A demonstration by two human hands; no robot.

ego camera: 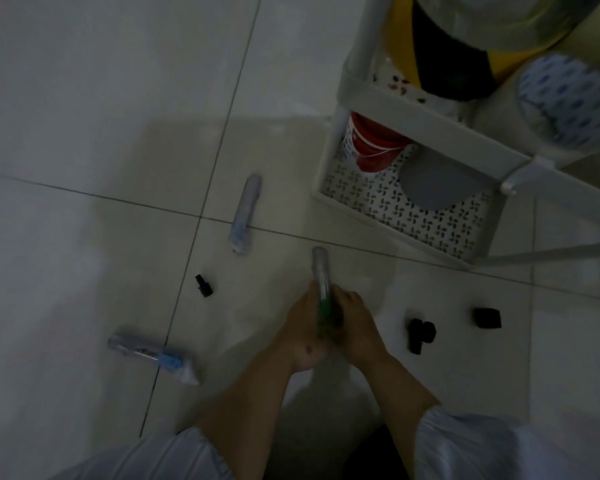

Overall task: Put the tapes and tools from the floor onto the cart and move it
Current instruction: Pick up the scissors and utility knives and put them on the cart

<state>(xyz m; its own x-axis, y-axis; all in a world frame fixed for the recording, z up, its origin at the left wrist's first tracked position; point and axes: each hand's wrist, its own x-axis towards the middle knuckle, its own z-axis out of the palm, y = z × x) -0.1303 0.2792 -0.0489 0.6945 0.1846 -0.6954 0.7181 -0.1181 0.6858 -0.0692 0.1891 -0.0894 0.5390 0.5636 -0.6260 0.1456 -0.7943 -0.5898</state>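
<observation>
Hands came first, nearest to us: our left hand (303, 327) and right hand (355, 327) were both curled round the green handle end of a clear-sleeved tool with a green grip (321, 278), its pale tip pointing away toward the white plastic cart (413, 109). We judged the two-handed hold was meant to gather the slippery sleeve before lifting it to a shelf.

Left of that tool, nearer us, a clear-wrapped tool with a blue handle (153, 355) lay flat on the pale tiled floor (101, 98). To the tool's right sat a small black roll of tape (420, 334) and, beyond it, a black squarish block (486, 318). A tiny black fitting (204, 286) lay to the left, and farther off a second clear-wrapped blue-handled tool (245, 213). All were still on the floor, so we had most of the picking-up ahead.

Farthest from the held tool, the cart's lower tray held a red and white tub (369, 143) and a grey rounded disc (437, 181) on its patterned base; the shelf above carried a yellow and black tape roll (440, 53).
</observation>
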